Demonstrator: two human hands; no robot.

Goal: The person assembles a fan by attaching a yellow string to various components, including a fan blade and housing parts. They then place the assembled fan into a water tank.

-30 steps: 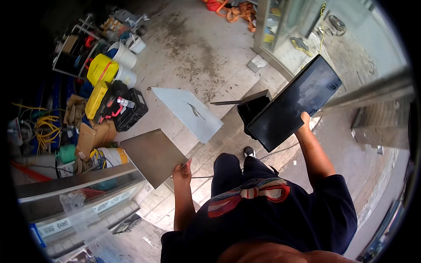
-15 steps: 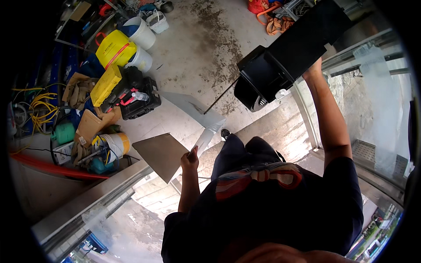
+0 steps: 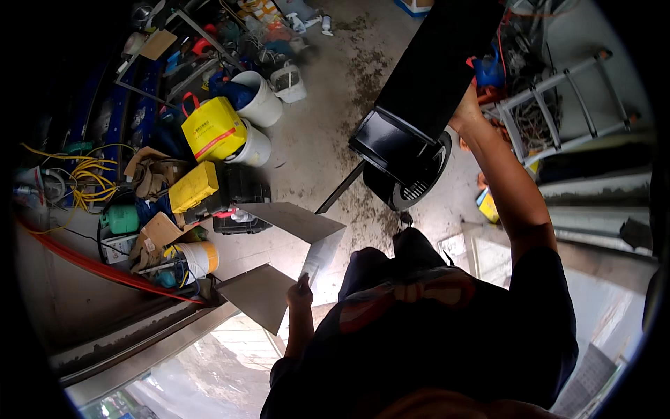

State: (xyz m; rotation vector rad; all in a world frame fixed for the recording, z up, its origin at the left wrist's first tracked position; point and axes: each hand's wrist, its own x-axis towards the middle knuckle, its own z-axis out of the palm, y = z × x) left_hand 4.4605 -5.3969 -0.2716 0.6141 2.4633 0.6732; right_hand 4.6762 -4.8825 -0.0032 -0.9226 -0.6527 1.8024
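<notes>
I have the left grip (image 3: 300, 292) pinching the sheet (image 3: 257, 296) and the right grip (image 3: 466, 113) holding the black unit (image 3: 417, 98) by its right edge, its long axis slanting away rightward, ahead and right of the sheet

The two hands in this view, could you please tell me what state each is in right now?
Left hand: closed, holding a bent metal sheet.
Right hand: holding a long black casing, fingers mostly hidden.
</notes>
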